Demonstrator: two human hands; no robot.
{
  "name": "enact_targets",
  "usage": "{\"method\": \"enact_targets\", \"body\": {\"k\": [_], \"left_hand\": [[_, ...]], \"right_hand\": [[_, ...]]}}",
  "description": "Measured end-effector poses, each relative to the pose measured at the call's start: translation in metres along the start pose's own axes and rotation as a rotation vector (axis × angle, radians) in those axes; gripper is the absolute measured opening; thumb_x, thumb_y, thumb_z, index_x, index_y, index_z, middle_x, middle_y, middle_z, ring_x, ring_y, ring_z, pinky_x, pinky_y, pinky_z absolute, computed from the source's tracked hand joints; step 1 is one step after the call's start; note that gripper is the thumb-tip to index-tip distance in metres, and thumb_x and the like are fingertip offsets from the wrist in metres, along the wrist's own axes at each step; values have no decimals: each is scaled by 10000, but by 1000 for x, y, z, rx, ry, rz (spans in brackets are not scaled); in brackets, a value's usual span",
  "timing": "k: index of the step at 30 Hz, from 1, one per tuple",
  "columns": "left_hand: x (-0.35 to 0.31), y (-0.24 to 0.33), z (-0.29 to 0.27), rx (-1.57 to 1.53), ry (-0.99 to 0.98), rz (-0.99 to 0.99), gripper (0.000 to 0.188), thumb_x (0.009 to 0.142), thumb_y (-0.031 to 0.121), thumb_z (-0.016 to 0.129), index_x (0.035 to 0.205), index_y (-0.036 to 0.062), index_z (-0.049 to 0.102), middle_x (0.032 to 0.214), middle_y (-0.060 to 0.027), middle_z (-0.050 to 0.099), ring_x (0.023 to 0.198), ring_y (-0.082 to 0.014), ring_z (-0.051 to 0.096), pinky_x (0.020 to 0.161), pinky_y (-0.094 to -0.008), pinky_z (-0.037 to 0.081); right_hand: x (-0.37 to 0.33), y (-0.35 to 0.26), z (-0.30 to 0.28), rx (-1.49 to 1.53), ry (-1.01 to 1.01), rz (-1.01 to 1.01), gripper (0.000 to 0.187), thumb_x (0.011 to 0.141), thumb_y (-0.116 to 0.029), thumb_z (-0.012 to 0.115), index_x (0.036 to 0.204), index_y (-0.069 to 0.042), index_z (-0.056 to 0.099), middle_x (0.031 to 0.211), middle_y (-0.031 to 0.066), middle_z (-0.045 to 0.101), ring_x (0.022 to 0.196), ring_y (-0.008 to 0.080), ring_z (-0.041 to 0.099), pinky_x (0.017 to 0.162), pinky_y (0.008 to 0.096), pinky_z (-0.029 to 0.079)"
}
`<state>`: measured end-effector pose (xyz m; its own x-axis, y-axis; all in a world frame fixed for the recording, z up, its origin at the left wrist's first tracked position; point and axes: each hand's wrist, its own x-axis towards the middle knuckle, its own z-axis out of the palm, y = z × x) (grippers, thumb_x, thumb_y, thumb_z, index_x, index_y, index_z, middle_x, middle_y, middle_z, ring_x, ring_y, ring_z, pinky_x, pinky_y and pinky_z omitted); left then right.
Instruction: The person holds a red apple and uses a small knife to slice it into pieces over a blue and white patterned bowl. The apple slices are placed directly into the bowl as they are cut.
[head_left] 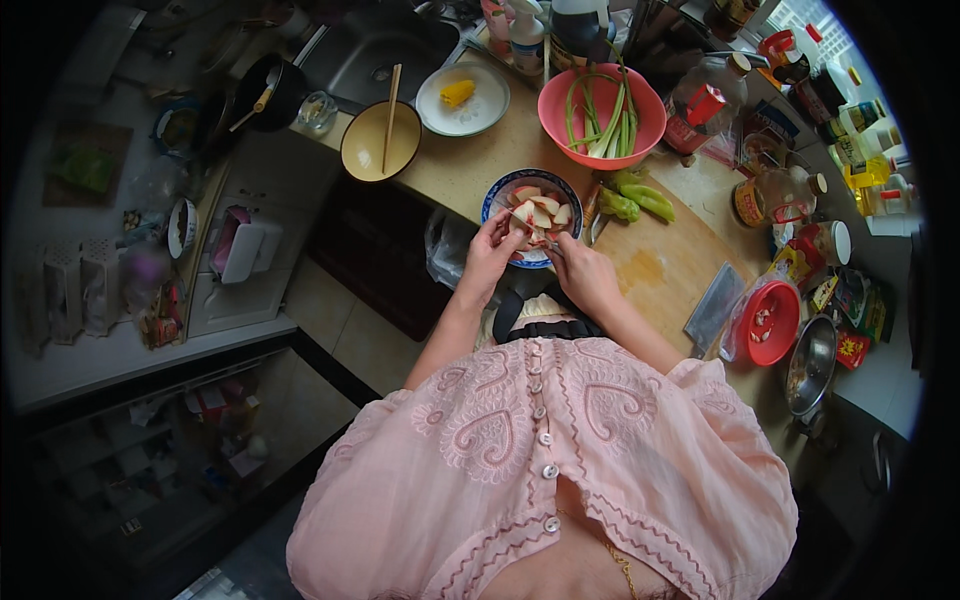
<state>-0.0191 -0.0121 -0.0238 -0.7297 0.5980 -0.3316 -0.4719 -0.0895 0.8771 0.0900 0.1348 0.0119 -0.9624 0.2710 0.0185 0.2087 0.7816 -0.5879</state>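
Picture a clock lying flat, with the blue-edged bowl [489, 203] in the middle and twelve at the top. The bowl is right in front of the person and is full of fruit chunks [540, 203]. They are pale inside, and some have red skin, so they look like apple.

The left hand [490, 258] comes in from eight o'clock. Its thumb and fingers seem to pinch a small piece [535, 238] over the bowl. The right hand [583, 270] comes in from five o'clock, with its fingers curled close to that same piece. I cannot tell if it grips a little blade, because that bit is too small to see.

I think the step in hand is cutting or peeling the fruit, piece by piece, over the bowl. The next move seems to call for a firm pinch by the left hand and a small, careful push by the right, with the thumbs kept out of the way. Then the piece can drop in with the others.

At one o'clock, a pink bowl [551, 112] holds green onions [612, 125]. Near three o'clock are green peppers [648, 199], just beside the fruit bowl. The cutting board [690, 262] is at four o'clock. A white plate [490, 108] with yellow food [458, 93] sits at eleven o'clock.
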Motion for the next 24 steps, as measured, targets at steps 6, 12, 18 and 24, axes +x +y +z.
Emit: {"method": "enact_targets", "body": {"k": [6,12,18,24], "left_hand": [[0,0,1,0,19,-12,496,904,190,627,1342,39,450,1085,-25,629,879,-81,618,677,-192,478],[2,-2,3,37,79,25,458,887,154,646,1305,38,497,1022,-25,652,787,-77,627,648,-193,472],[5,-11,9,128,176,76,425,885,99,635,1269,-27,505,973,-22,637,752,-50,581,658,-193,481],[7,-15,8,163,190,192,387,885,96,625,1235,-41,534,974,-40,645,814,-70,581,727,-213,478]], "right_hand": [[-1,0,2,-25,7,-5,219,917,-272,523,926,-58,476,802,155,629,680,363,623,559,457,493],[2,0,4,-28,21,0,241,922,-286,518,907,-51,466,756,157,623,664,360,623,549,456,493],[-1,-2,6,-24,11,30,210,924,-266,526,956,-62,484,780,162,627,671,373,617,547,460,488],[-4,1,9,-48,41,19,220,924,-275,527,947,-63,475,736,160,622,631,371,613,520,457,484]]}}
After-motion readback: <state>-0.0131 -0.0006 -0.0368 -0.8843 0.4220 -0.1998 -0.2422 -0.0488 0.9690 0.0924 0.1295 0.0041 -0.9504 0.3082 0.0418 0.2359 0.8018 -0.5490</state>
